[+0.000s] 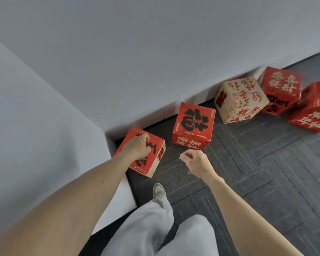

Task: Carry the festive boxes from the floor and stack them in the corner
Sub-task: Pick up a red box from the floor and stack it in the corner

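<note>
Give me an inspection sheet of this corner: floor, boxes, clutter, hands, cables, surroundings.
Surface: dark grey carpet-tile floor, ribbed pattern.
Job's things: five festive boxes on the floor, none stacked. These are the corner box, red, in the wall corner; the black-character red box; the cream box; the far red box; and the edge red box, partly cut off.
Clutter: nothing seen.
Hands: left hand rests on the corner box's top with fingers bent, grip unclear; right hand is loosely curled and holds nothing.
Cables: nothing seen.
Surroundings: pale walls; the person's shoe and grey trousers.
</note>
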